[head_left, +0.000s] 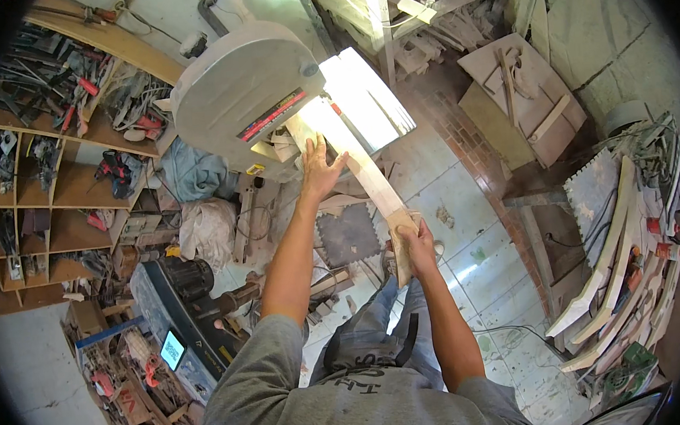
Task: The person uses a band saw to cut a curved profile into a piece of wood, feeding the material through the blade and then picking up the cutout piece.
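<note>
A grey band saw [230, 85] stands at the top centre, its lit table [380, 117] under the upper housing. A long pale wooden board [369, 182] runs diagonally from under the housing toward me. My left hand [316, 166] lies on the board near the saw, fingers stretched out over its left part. My right hand [417, 242] grips the near end of the board, with fingers wrapped round it. The blade is hard to make out in the glare.
Tool cubbies [44, 212] line the left, above a machine with a black motor [185, 276]. Panels [523, 98] and scrap lean at upper right. Curved wooden pieces [613, 279] stack at lower right. A cable [509, 329] crosses the tiled floor [481, 281]. A dark mat [346, 236] lies below the saw.
</note>
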`<state>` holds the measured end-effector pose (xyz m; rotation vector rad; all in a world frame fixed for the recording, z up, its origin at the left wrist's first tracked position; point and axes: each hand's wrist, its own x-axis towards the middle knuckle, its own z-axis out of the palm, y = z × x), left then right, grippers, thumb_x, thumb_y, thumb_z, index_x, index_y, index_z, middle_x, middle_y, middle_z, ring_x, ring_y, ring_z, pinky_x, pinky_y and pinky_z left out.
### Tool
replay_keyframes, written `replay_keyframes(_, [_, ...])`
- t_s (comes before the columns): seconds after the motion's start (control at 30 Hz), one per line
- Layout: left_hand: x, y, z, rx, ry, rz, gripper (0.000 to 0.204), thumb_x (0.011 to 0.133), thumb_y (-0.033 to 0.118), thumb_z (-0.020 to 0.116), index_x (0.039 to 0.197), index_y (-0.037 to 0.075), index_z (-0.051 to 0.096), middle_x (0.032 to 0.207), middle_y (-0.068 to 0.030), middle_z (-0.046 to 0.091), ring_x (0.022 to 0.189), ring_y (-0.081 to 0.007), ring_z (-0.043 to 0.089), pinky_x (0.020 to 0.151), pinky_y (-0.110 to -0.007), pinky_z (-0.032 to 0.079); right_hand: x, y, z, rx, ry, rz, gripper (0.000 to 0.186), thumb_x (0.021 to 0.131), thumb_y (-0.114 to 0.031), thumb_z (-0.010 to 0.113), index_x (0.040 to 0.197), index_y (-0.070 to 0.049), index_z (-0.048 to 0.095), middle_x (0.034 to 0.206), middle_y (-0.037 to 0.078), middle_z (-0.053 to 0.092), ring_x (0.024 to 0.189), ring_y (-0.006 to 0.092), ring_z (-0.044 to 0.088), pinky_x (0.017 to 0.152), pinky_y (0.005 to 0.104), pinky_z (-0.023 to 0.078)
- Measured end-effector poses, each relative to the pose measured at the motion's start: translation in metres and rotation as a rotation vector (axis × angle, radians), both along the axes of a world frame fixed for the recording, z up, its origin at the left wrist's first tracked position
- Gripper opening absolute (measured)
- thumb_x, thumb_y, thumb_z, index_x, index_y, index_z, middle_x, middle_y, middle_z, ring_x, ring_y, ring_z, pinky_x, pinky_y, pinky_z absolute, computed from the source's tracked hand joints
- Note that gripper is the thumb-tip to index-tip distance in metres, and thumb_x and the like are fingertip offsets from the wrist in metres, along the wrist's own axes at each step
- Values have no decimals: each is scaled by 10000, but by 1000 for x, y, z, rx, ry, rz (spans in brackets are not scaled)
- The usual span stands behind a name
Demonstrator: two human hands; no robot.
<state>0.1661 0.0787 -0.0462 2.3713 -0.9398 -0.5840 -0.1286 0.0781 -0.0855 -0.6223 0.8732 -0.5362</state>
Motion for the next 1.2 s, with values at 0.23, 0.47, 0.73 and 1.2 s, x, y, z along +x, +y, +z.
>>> replay_keyframes(0.23, [5,3,-7,-26,-40,-24,1051,909,609,661,1636,8,199,1640,-379,181,1567,-453,140,1279,-499,94,0,0,3,-18,-16,-8,363,919,-86,654,1261,-32,544,985,86,679,721,186,686,646,342,619])
replay_keyframes(0.47, [4,3,1,-2,-19,-24,1061,908,618,657,1642,15,183,1644,-375,175,1575,-435,130,1283,-489,82,3,-3,7,-23,-14,1,352,917,-96,646,1246,-33,540,958,89,671,700,192,684,650,349,628])
replay_keyframes(0.73, [0,0,11,44,10,-11,1075,906,630,645,1642,7,170,1650,-362,179,1581,-416,123,1286,-479,80,2,-5,7,-3,-9,10,405,915,-84,670,1302,-32,565,1049,83,693,748,170,686,642,331,622])
replay_keyframes(1.2, [8,0,-1,44,-47,-1,1068,885,688,641,1639,48,237,1666,-336,165,1535,-523,176,1263,-512,191,6,-8,14,8,-16,7,403,916,-81,659,1303,-32,557,993,86,700,692,184,690,618,322,610])
